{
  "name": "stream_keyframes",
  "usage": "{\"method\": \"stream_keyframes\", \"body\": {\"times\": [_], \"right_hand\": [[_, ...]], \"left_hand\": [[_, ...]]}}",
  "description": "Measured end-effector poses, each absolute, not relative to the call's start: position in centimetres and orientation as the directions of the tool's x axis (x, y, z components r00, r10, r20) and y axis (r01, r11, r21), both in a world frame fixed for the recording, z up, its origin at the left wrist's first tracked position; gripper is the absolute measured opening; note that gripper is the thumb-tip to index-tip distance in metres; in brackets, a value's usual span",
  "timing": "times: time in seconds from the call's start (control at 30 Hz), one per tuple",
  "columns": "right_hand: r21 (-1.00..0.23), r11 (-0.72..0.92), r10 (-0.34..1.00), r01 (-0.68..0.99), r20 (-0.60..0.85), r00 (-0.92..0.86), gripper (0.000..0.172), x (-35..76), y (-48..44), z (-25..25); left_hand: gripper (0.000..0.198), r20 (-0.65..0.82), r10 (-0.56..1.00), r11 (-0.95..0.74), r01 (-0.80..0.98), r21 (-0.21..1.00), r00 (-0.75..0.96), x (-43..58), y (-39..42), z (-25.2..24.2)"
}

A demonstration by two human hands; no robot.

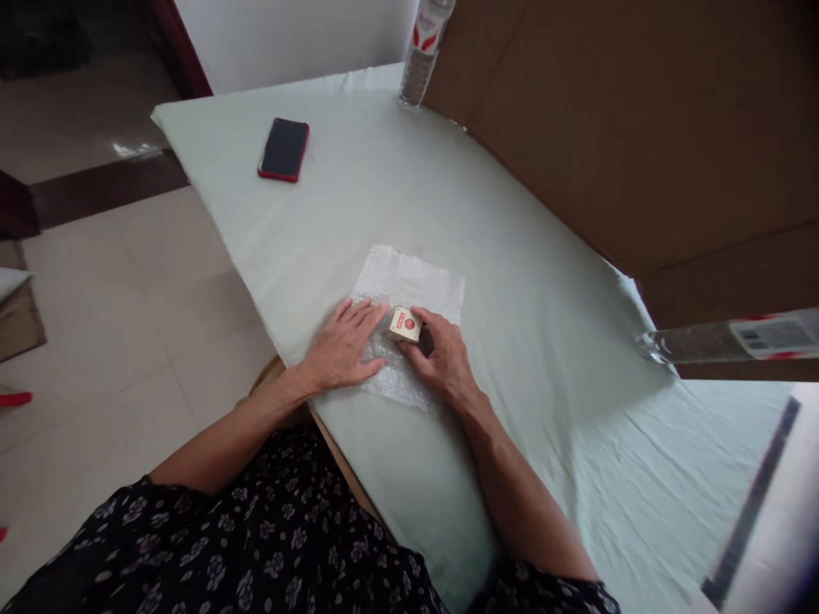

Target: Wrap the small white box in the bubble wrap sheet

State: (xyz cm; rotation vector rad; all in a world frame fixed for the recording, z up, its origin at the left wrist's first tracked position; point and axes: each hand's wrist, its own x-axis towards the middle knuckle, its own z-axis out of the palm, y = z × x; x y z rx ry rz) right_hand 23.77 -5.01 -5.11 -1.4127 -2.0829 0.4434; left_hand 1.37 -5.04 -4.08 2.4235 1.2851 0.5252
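Observation:
A small beige box [404, 325] with a red label sits on a sheet of clear bubble wrap [413, 281] spread on the pale green tablecloth [525, 256]. My left hand [345, 345] lies flat on the near part of the wrap, fingers stretched out, fingertips next to the box. My right hand [441, 354] curls around the box from the right, fingers closed against its side.
A phone in a red case [283, 149] lies near the table's far left corner. A plastic water bottle [422, 51] stands at the far edge. Large brown cardboard [640, 128] rises along the right. Another bottle [735, 338] lies at the right. Tiled floor lies left.

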Motion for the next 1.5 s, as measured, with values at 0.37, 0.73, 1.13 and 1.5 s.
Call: {"method": "stream_keyframes", "body": {"times": [0.37, 0.73, 1.13, 1.5], "right_hand": [[-0.6, 0.376, 0.926, 0.706, 0.228, -0.3, 0.051, 24.2, -4.8, -4.7], [-0.405, 0.565, 0.825, 0.719, 0.26, -0.502, 0.055, 25.7, -11.3, 0.5], [-0.363, 0.501, 0.829, 0.786, 0.464, -0.314, 0.014, 24.2, -10.6, -1.0], [-0.749, 0.218, 0.976, 0.626, 0.183, -0.12, 0.016, 24.7, -5.2, 0.5]], "left_hand": [[0.081, 0.173, 0.831, -0.539, 0.688, 0.486, 0.529, 1.4, -5.0, -4.3], [0.068, 0.188, 0.763, -0.613, 0.598, 0.517, 0.619, -2.5, -8.0, -0.4], [0.04, 0.237, 0.808, -0.586, 0.692, 0.422, 0.539, 0.0, -8.3, -1.0], [0.011, 0.113, 0.965, -0.205, 0.41, 0.889, 0.238, 3.3, -3.4, -0.4]]}}
